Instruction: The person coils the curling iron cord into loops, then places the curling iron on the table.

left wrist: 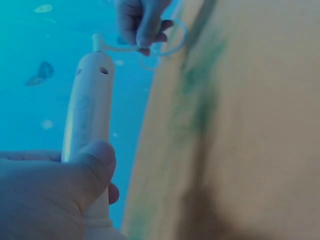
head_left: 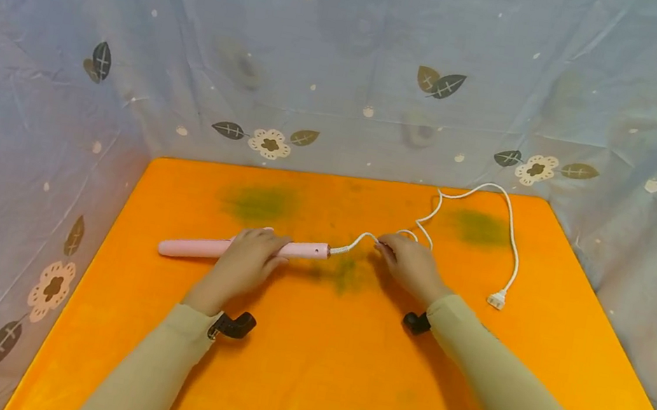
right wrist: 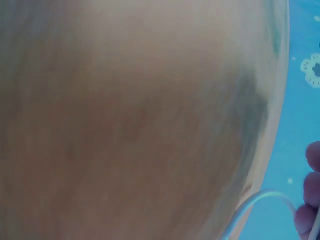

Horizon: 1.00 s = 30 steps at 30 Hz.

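A long pink hair straightener [head_left: 192,248] lies crosswise in front of me, its rounded tip to the left. My left hand [head_left: 247,257] grips it around the middle, and in the left wrist view the thumb lies along the handle [left wrist: 90,107]. From its right end runs a white power cord [head_left: 355,241]. Just right of the handle, my right hand [head_left: 411,267] pinches this cord between thumb and fingers. Beyond that hand the cord loops loosely toward the back and ends in a two-pin plug [head_left: 497,300]. In the right wrist view only fingertips [right wrist: 311,187] show, beside a curve of cord.
Under everything is an orange-covered table [head_left: 316,373] with dark greenish patches. A grey-blue curtain [head_left: 350,59] printed with flowers and leaves surrounds its back and sides. A black wrist mount [head_left: 234,325] sticks out by the left sleeve, another [head_left: 415,323] by the right.
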### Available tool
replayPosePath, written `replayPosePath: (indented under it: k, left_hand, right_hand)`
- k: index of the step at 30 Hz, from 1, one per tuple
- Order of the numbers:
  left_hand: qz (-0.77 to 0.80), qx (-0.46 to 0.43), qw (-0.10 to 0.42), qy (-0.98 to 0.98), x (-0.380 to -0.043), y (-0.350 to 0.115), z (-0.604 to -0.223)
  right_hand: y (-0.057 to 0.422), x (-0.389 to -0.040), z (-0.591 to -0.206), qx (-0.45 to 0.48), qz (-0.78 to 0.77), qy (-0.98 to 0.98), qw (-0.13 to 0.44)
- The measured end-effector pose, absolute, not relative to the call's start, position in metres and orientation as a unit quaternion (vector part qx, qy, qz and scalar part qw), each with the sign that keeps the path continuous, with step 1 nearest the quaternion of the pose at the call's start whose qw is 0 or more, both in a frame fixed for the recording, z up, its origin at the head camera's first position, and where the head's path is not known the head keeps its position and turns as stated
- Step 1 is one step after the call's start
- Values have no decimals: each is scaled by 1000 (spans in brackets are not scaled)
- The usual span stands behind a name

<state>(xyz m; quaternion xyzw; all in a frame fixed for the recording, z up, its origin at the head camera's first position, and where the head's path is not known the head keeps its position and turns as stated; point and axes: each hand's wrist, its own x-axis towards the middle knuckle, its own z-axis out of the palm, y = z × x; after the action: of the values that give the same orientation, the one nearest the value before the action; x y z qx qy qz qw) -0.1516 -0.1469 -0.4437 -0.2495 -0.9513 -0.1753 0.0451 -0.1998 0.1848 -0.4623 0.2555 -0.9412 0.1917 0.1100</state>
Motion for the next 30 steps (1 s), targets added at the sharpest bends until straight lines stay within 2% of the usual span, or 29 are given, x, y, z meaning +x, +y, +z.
replayPosePath:
  k: [8,13,19,24,30]
  left_hand:
    - [-207,-282,104,-931,-150,-142,-429]
    - [-218,-265,140,-929,-148,-136,-430]
    - [-221,-244,156,-931,-148,-127,-431]
    - [-212,-239,152,-935,-148,-120,-431]
    - [-206,-233,159,-937,-147,-120,-433]
  right_hand:
    - [163,-187,-455,291,181,-930,132]
    - [150,-175,-456,355,175,-899,189]
    - [133,-166,-457,401,112,-877,241]
    - [120,-158,-454,426,31,-872,240]
    - [107,-151,-440,441,23,-870,220]
